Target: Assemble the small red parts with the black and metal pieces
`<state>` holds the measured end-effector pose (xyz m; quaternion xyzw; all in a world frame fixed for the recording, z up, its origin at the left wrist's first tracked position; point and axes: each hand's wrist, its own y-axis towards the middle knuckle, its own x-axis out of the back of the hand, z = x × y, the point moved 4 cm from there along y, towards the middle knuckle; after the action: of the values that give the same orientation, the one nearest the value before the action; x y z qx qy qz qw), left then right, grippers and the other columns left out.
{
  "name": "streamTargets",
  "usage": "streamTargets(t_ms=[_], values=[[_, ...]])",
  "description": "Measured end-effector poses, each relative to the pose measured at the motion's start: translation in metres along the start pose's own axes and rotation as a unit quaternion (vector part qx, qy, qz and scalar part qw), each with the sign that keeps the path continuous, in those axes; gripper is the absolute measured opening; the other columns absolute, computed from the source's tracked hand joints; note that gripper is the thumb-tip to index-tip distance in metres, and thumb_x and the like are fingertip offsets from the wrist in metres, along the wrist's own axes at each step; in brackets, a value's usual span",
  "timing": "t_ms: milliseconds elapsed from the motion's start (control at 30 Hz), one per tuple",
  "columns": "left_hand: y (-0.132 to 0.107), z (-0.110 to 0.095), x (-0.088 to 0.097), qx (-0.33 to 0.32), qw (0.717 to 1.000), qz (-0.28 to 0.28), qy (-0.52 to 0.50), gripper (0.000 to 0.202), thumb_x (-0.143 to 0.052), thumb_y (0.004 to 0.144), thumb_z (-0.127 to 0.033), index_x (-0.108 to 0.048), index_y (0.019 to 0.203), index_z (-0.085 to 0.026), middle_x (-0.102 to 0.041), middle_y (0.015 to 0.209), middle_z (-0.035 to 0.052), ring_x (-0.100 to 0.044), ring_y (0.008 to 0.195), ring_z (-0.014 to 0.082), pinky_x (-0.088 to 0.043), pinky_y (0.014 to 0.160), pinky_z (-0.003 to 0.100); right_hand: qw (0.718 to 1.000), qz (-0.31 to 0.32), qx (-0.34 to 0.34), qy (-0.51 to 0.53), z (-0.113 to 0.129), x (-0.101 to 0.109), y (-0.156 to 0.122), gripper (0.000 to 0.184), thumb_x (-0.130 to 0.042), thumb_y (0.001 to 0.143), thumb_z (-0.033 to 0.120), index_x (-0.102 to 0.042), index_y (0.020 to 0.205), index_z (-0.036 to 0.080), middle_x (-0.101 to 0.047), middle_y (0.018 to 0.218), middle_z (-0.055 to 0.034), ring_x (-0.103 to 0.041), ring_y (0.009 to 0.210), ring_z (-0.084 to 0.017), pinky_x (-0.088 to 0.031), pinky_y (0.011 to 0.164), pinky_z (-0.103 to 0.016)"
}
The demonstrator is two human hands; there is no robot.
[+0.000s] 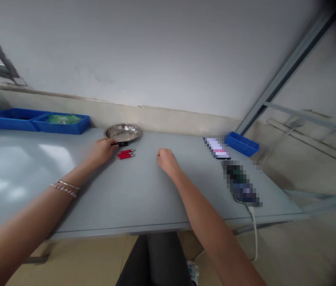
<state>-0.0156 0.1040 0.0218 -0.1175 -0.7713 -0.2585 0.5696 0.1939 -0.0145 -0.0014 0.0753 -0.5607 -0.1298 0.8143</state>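
My left hand (pixel 105 150) reaches forward on the table, its fingers closed on one end of a black pen (pixel 123 144). The pen lies level in front of the near rim of a round, shallow metal dish (pixel 122 132). Just to the right of this hand, a few red pens (pixel 125 154) with silvery tips lie side by side on the table. My right hand (pixel 166 158) rests on the tabletop to the right of the red pens, curled into a loose fist. Nothing shows in it, and it touches none of the pens.
The grey table (pixel 120 198) meets the wall behind. At the back left stand two blue trays, a left one (pixel 10 120) and another (pixel 63 127) holding green packaging. On the right are a lit phone (pixel 216 148), a blurred-out device (pixel 241 183) with a white cable (pixel 255 230), and a small blue tray (pixel 242 145).
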Motion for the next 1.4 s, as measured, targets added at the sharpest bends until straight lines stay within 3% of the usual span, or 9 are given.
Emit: streamTargets(t_ms=[167, 233, 300, 367, 467, 567, 667, 1067, 1400], values=[[0.007, 0.002, -0.011, -0.022, 1.0, 0.017, 0.015, 0.039, -0.039, 0.085, -0.032, -0.067, 0.103, -0.013, -0.067, 0.098, 0.0151, -0.062, 0.094, 0.0304, -0.049, 0.082, 0.038, 0.997, -0.052, -0.055, 0.015, 0.008, 0.044, -0.028, 0.024, -0.053, 0.085, 0.018, -0.063, 0.106, 0.015, -0.065, 0.09, -0.0093, -0.061, 0.08, -0.019, -0.046, 0.073, -0.03], [0.009, 0.004, -0.015, -0.029, 0.999, 0.017, 0.013, 0.04, -0.038, 0.086, -0.034, -0.068, 0.103, -0.014, -0.068, 0.098, 0.0146, -0.062, 0.093, 0.0302, -0.049, 0.081, 0.038, 0.985, -0.145, -0.041, 0.083, -0.002, 0.074, -0.062, 0.019, -0.052, 0.086, 0.024, -0.066, 0.098, 0.018, -0.063, 0.082, -0.0052, -0.059, 0.074, -0.017, -0.046, 0.071, -0.029], [0.011, 0.005, -0.018, -0.036, 0.999, 0.022, 0.011, 0.039, -0.039, 0.086, -0.034, -0.068, 0.103, -0.013, -0.068, 0.097, 0.0147, -0.062, 0.091, 0.0296, -0.049, 0.08, 0.038, 0.961, -0.242, -0.048, 0.124, -0.029, 0.1, -0.107, 0.021, -0.051, 0.087, 0.033, -0.067, 0.087, 0.019, -0.063, 0.081, -0.0041, -0.057, 0.07, -0.016, -0.045, 0.066, -0.029], [0.012, 0.004, -0.02, -0.05, 0.998, 0.029, 0.007, 0.039, -0.04, 0.086, -0.034, -0.068, 0.103, -0.012, -0.068, 0.096, 0.0151, -0.061, 0.092, 0.0286, -0.048, 0.082, 0.038, 0.931, -0.333, -0.103, 0.105, -0.069, 0.119, -0.158, 0.029, -0.052, 0.086, 0.043, -0.067, 0.081, 0.018, -0.063, 0.078, -0.0052, -0.056, 0.069, -0.018, -0.044, 0.064, -0.03], [0.013, 0.002, -0.022, -0.066, 0.997, 0.031, -0.001, 0.039, -0.041, 0.087, -0.034, -0.068, 0.103, -0.01, -0.068, 0.097, 0.015, -0.06, 0.094, 0.0271, -0.047, 0.086, 0.037, 0.902, -0.383, -0.185, 0.076, -0.132, 0.131, -0.219, 0.039, -0.048, 0.087, 0.049, -0.069, 0.082, 0.016, -0.064, 0.079, -0.0072, -0.057, 0.075, -0.02, -0.043, 0.069, -0.033], [0.014, 0.002, -0.024, -0.066, 0.997, 0.029, -0.014, 0.041, -0.042, 0.086, -0.036, -0.068, 0.102, -0.009, -0.067, 0.097, 0.0154, -0.06, 0.095, 0.0268, -0.045, 0.088, 0.037, 0.901, -0.375, -0.212, 0.052, -0.172, 0.13, -0.251, 0.049, -0.045, 0.087, 0.055, -0.07, 0.082, 0.014, -0.059, 0.073, -0.0064, -0.054, 0.071, -0.02, -0.041, 0.067, -0.034], [0.015, 0.003, -0.026, -0.075, 0.997, 0.026, -0.022, 0.044, -0.04, 0.085, -0.039, -0.068, 0.101, -0.009, -0.068, 0.095, 0.015, -0.06, 0.095, 0.0273, -0.045, 0.088, 0.037, 0.907, -0.362, -0.212, 0.031, -0.185, 0.127, -0.262, 0.053, -0.041, 0.089, 0.054, -0.072, 0.086, 0.012, -0.056, 0.071, -0.0059, -0.052, 0.07, -0.02, -0.041, 0.066, -0.034], [0.013, 0.004, -0.025, -0.096, 0.995, 0.009, -0.024, 0.058, -0.028, 0.083, -0.05, -0.068, 0.098, -0.01, -0.066, 0.094, 0.0166, -0.059, 0.091, 0.0294, -0.046, 0.084, 0.04, 0.914, -0.336, -0.225, -0.032, -0.184, 0.121, -0.264, 0.057, -0.042, 0.087, 0.059, -0.076, 0.088, 0.013, -0.058, 0.078, -0.0082, -0.054, 0.068, -0.019, -0.04, 0.062, -0.033], [0.012, 0.005, -0.027, -0.093, 0.995, 0.01, -0.019, 0.054, -0.031, 0.084, -0.047, -0.068, 0.1, -0.011, -0.065, 0.094, 0.0154, -0.058, 0.096, 0.0271, -0.045, 0.089, 0.038, 0.935, -0.319, -0.152, 0.028, -0.175, 0.118, -0.263, 0.047, -0.047, 0.087, 0.054, -0.076, 0.089, 0.017, -0.045, 0.076, -0.0032, -0.044, 0.063, -0.015, -0.037, 0.054, -0.028]])
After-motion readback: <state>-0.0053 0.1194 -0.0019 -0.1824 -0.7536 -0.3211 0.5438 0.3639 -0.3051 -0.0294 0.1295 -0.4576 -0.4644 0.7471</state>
